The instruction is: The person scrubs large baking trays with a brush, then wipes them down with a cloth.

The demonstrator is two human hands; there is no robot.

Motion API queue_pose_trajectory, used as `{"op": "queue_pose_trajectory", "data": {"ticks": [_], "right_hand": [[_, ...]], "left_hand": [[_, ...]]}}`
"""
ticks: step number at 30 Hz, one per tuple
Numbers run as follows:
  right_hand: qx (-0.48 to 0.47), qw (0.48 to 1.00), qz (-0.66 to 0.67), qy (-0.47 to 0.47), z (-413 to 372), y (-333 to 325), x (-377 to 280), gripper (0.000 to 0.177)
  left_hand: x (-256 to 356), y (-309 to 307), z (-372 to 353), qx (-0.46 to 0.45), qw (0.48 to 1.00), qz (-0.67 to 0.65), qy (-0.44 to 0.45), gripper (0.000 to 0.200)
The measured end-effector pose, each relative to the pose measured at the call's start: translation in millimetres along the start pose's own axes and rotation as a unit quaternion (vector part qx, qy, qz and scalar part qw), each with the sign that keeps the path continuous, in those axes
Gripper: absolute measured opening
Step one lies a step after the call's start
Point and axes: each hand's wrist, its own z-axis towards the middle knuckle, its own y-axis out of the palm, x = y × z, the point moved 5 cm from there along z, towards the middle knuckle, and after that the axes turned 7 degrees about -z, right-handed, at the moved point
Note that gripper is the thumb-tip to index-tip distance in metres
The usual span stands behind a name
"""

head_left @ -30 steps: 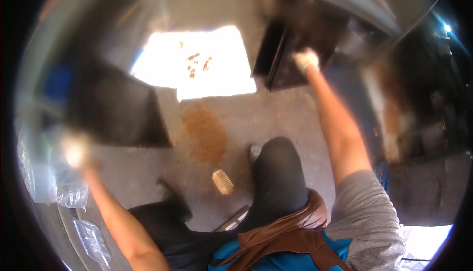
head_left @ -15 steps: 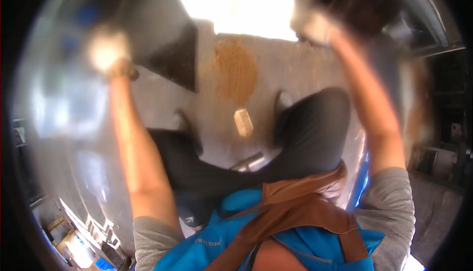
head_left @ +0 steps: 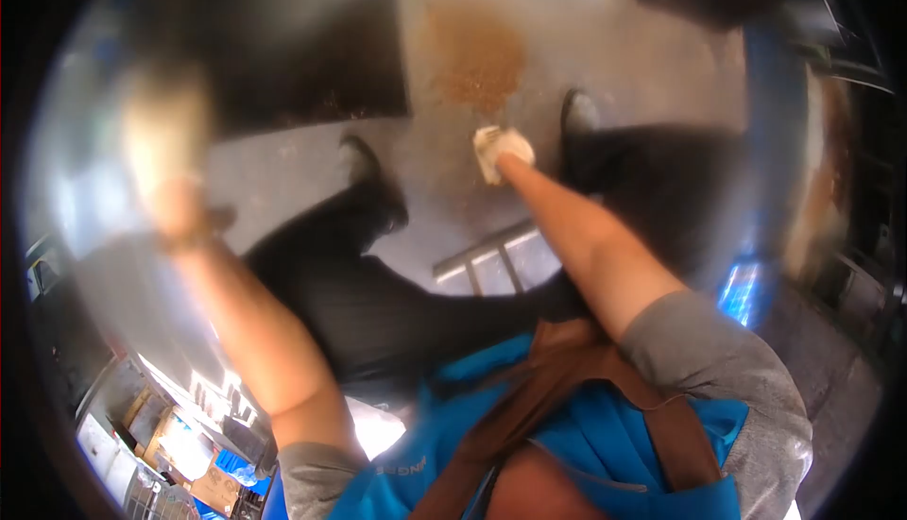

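Note:
My right hand (head_left: 516, 147), in a whitish glove, reaches down between my feet and closes around a pale block-shaped brush (head_left: 486, 153) on the grey floor. The glove covers part of the brush. Out to the left, my left hand (head_left: 168, 128), also in a light glove, is raised beside a shiny curved metal surface (head_left: 80, 204). Motion smears its fingers, so I cannot tell what they do.
A rusty brown patch (head_left: 477, 43) stains the floor beyond the brush. To its left lies a dark panel (head_left: 331, 57). A metal frame with crossbars (head_left: 501, 260) is near my legs. My shoes (head_left: 359, 161) stand on either side of the brush. Cluttered boxes (head_left: 203, 454) are at lower left.
My right hand has come down from the upper right to the brush on the floor. My left hand has shifted a little left and nearer. The view has tilted.

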Motion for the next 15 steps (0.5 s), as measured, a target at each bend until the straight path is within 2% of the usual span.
{"op": "queue_pose_trajectory", "data": {"ticks": [2,3,5,7,8,9,10,12,13,15], "right_hand": [[0.009,0.996,-0.012,0.082,7.9,41.4,16.2,0.065],[0.009,0.993,-0.019,0.114,10.7,50.3,19.1,0.071],[0.031,0.989,-0.046,0.134,5.3,55.7,10.1,0.072],[0.064,0.985,-0.071,0.146,13.4,53.6,1.6,0.072],[0.063,0.986,-0.077,0.138,22.4,60.5,5.0,0.083],[0.059,0.986,-0.084,0.131,25.7,65.5,9.9,0.094],[0.055,0.987,-0.085,0.128,19.7,57.8,9.2,0.094],[-0.005,0.998,-0.017,0.061,11.7,46.2,8.2,0.073],[-0.002,0.998,-0.019,0.055,15.4,48.6,9.9,0.073],[-0.034,0.992,0.056,-0.107,19.5,54.9,-4.2,0.055]], "left_hand": [[-16.7,1.1,3.0,0.0,1.0,-0.006,0.0,0.043],[-21.6,-2.1,3.1,-0.001,0.992,-0.125,-0.026,0.041],[-43.0,-5.4,-4.3,-0.009,0.969,-0.24,-0.05,0.039],[-56.8,-6.1,-6.7,-0.024,0.986,-0.057,0.155,0.04],[-86.7,6.1,-7.9,-0.035,0.989,-0.095,0.112,0.049],[-91.3,4.8,-8.1,-0.034,0.989,-0.091,0.111,0.049],[-88.3,2.4,-10.7,-0.032,0.988,0.002,0.153,0.051],[-86.5,3.4,-17.1,-0.062,0.982,0.074,0.161,0.054],[-86.7,2.3,-15.7,-0.06,0.983,0.076,0.156,0.054],[-80.1,-2.3,-17.0,-0.039,0.965,0.085,0.247,0.055]]}}
